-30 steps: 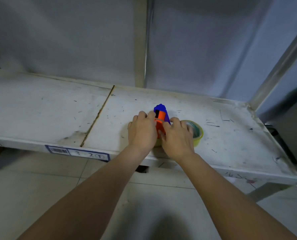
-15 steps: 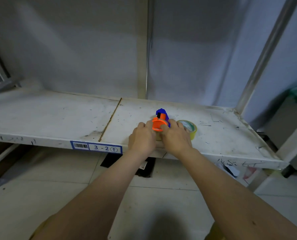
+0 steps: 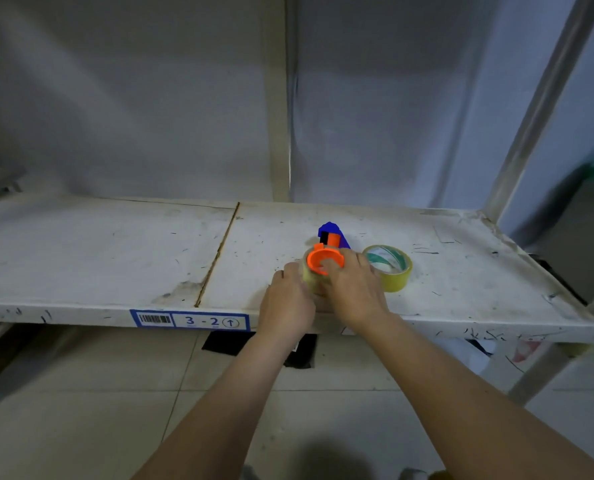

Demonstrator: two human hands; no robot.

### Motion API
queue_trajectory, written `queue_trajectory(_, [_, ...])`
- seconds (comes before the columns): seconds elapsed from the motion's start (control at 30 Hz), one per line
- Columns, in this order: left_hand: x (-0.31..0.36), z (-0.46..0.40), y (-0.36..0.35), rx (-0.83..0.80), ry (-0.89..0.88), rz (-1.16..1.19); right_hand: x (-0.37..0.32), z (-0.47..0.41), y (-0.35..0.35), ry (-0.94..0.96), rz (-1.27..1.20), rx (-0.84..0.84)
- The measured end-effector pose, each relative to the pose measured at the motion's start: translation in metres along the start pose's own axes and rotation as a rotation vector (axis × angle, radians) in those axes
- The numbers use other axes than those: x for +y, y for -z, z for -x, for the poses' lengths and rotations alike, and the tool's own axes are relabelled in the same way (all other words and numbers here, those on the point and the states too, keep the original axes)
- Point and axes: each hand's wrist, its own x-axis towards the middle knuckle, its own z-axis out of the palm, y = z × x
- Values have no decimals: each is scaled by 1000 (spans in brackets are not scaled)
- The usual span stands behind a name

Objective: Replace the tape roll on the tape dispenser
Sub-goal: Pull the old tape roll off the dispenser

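Observation:
An orange and blue tape dispenser stands on the white shelf, with a pale clear tape roll around its orange hub. My left hand grips the left side of that roll. On the right side sits my right hand, a fingertip pressed into the orange hub's opening. A second roll of yellowish tape with a green-striped core lies flat just right of my right hand.
The shelf's front edge carries a blue label reading 3-2. A seam splits the shelf left of the dispenser. A metal upright rises at the right rear corner. Tiled floor and a black object lie below.
The view has pulled back and upward. The orange hub now faces up with the pale roll visible around it, and my right fingertip has moved into the hub.

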Motion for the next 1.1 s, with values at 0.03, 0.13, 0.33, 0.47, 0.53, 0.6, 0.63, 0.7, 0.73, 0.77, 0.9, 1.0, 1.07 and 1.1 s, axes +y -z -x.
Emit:
queue_trajectory(0.03, [0,-6,-3,1,17,29,1,-5,-4,-3,-15,9])
queue_trajectory(0.13, [0,-20,-10,18,61,125,6,-20,-12,-18,-65,20])
queue_trajectory(0.33, [-3,-39,-26,-12,154,255,14,-37,-23,28,-67,-57])
queue_trajectory(0.47, [1,-54,-31,-43,214,389,15,-46,-26,85,-12,-107])
queue_trajectory(0.53, [2,-59,-32,-71,270,459,14,-49,-26,82,12,-112])
queue_trajectory(0.6, [1,-59,-30,-98,348,558,12,-50,-23,79,1,-114])
queue_trajectory(0.63, [-1,-60,-29,-109,386,611,11,-51,-21,73,-2,-118])
queue_trajectory(0.7, [-5,-59,-25,-116,460,712,8,-50,-17,30,-29,-119])
queue_trajectory(0.73, [-6,-58,-23,-110,493,757,8,-49,-16,1,-61,-116])
queue_trajectory(0.77, [-8,-57,-22,-93,517,802,8,-48,-15,-23,-102,-109])
queue_trajectory(0.9, [-6,-49,-11,-78,565,948,13,-39,-6,-69,-422,-19])
queue_trajectory(1.0, [-3,-46,-3,-161,568,1160,12,-30,7,-30,-646,12])
queue_trajectory(1.07, [-2,-45,3,-162,533,1265,11,-23,15,19,-698,-17])
queue_trajectory(1.1, [-2,-45,5,-157,501,1298,11,-20,19,39,-717,-39])
